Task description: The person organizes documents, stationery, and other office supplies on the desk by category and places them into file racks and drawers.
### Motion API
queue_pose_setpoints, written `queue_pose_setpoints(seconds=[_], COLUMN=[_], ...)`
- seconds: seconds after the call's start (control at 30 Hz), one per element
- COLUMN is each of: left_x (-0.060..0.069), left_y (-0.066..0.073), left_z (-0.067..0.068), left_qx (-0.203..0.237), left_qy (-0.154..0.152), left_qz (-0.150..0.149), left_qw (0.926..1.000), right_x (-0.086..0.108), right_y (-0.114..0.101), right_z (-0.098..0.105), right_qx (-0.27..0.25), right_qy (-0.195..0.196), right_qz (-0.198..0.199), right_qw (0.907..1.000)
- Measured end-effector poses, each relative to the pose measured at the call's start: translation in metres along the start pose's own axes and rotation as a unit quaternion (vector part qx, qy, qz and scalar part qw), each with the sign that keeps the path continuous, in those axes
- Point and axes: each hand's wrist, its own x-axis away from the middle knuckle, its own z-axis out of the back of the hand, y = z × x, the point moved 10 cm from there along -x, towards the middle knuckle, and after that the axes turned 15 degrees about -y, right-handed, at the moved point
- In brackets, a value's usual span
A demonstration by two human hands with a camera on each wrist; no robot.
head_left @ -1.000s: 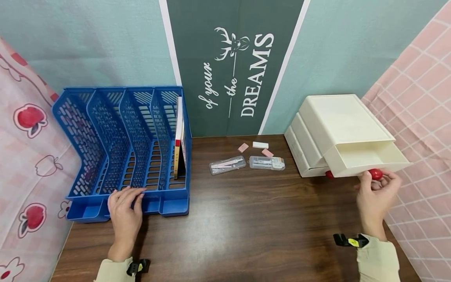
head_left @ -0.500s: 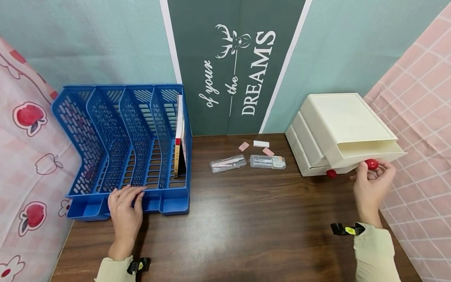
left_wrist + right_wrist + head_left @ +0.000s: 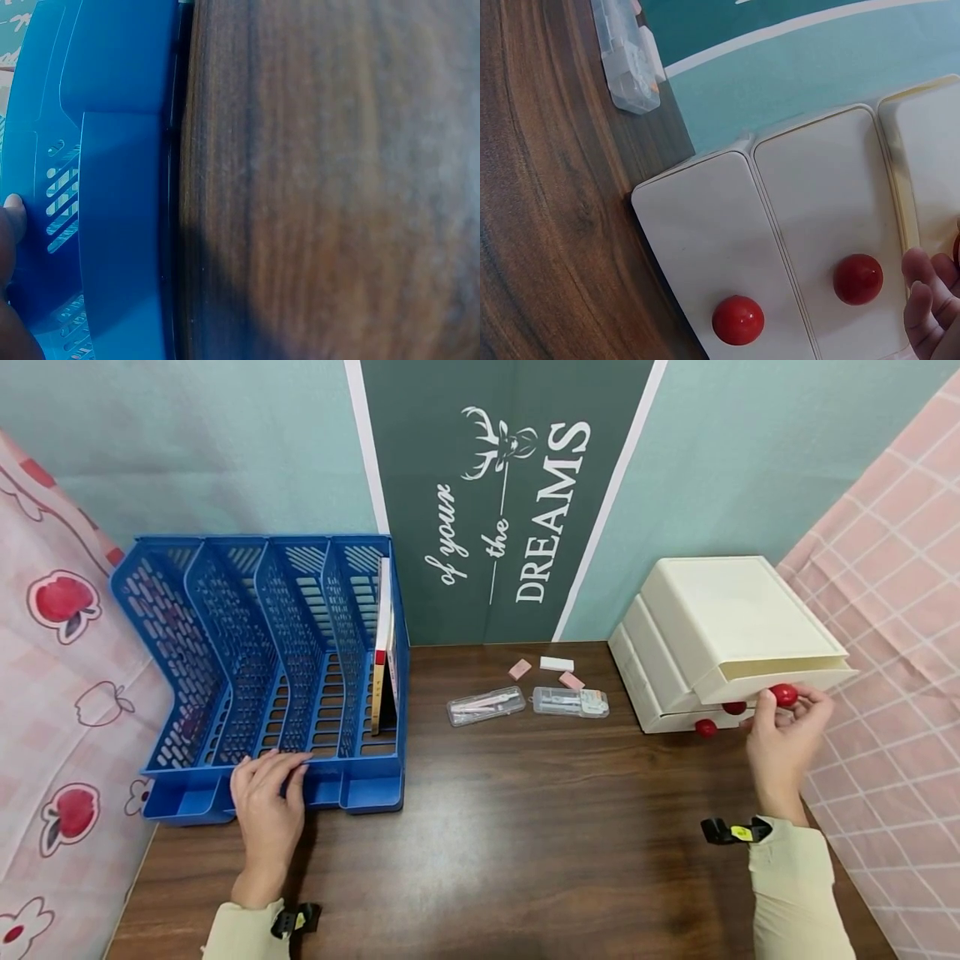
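Note:
In the head view my right hand (image 3: 787,747) pinches the red knob (image 3: 783,695) of the top drawer (image 3: 813,683) of a cream drawer unit (image 3: 750,602). That drawer stands slightly pulled out, with a narrow gap along its top. Two lower drawers are closed; their red knobs show in the right wrist view, a middle knob (image 3: 858,279) and a bottom knob (image 3: 738,320). My left hand (image 3: 268,802) grips the front lip of a blue file rack (image 3: 322,768), fingers over the edge and thumb against the front. Part of it shows in the left wrist view.
Books (image 3: 381,677) stand in the rack's rightmost slot. Between rack and drawers lie two clear plastic cases, a left case (image 3: 486,706) and a right case (image 3: 570,702), plus a white eraser (image 3: 557,664) and two pink erasers (image 3: 520,669). Fabric hangs behind and at both sides.
My right hand has pushed the top drawer inward by its knob, so its opening has narrowed and the middle knob has come into view. The left hand has stayed on the rack.

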Motion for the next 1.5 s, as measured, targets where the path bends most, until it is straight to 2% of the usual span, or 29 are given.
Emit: queue_pose_setpoints(seconds=[0.2,0.47,0.67,0.87,0.97,1.23,1.4,1.5], left_x=[-0.001,-0.001,0.000,0.001,0.001,0.000,0.001,0.001], left_y=[0.000,0.001,-0.001,-0.002,-0.003,-0.002,-0.001,-0.001], left_z=[0.000,0.000,-0.001,0.000,-0.001,-0.001,-0.001,0.000], left_qx=[0.003,0.002,0.004,0.004,0.004,0.003,0.003,0.004], left_qy=[-0.007,-0.008,-0.008,0.000,0.000,0.000,-0.002,-0.001], left_qz=[0.002,-0.001,0.004,0.003,0.002,0.002,0.002,0.002], left_qw=[1.0000,1.0000,0.9999,1.0000,1.0000,1.0000,1.0000,1.0000], right_x=[-0.006,-0.012,-0.015,-0.018,-0.018,-0.019,-0.017,-0.016], right_y=[-0.001,-0.001,-0.001,-0.002,-0.002,-0.001,0.001,0.003], right_z=[-0.003,-0.007,-0.008,-0.015,-0.015,-0.009,-0.004,-0.003], right_qx=[0.040,0.016,0.065,0.015,0.012,0.085,0.107,0.090], right_qy=[-0.005,-0.004,0.002,-0.012,-0.010,0.000,0.009,0.007], right_qz=[0.002,0.006,-0.013,-0.013,-0.017,-0.032,-0.036,-0.028], right_qw=[0.9992,0.9998,0.9978,0.9997,0.9997,0.9959,0.9935,0.9956])
